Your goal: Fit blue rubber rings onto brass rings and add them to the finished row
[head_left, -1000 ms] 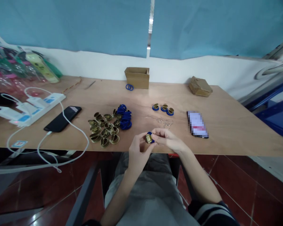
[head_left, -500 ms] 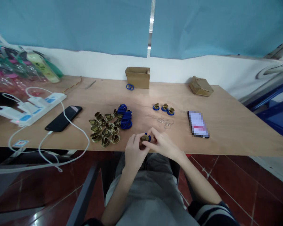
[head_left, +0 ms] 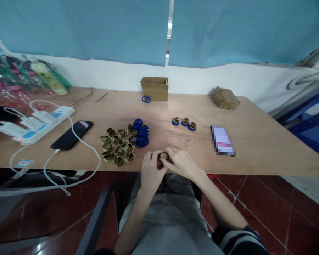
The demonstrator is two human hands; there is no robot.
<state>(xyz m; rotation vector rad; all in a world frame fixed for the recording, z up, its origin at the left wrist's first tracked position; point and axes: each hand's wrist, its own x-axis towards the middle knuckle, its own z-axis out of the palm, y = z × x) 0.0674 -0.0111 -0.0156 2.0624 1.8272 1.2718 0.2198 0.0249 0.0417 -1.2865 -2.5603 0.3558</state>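
Between my two hands, at the table's front edge, is a round brass-coloured piece with a blue ring (head_left: 163, 156) around it. My left hand (head_left: 152, 170) grips it from the left, and my right hand (head_left: 179, 162) closes on it from the right with thumb and fingers. Left of my hands lies a group of loose brass-coloured round pieces (head_left: 119, 150), with a heap of blue rings (head_left: 142, 136) against it. Beyond my right hand are a tangle of thin wires or threads (head_left: 184, 137) and three brass pieces seated in blue rings (head_left: 185, 121).
An open cardboard box (head_left: 155, 88) stands by the wall, two blue rings (head_left: 146, 99) before it. A closed carton (head_left: 225, 97) and a phone (head_left: 222, 140) lie right. Left are a black phone (head_left: 71, 135), a power strip (head_left: 44, 124), white cables and plastic bottles (head_left: 49, 76).
The brass piece between my hands has turned so its round face points more upward, with the blue ring now around it. My fingers have shifted slightly; the things on the table stay put.
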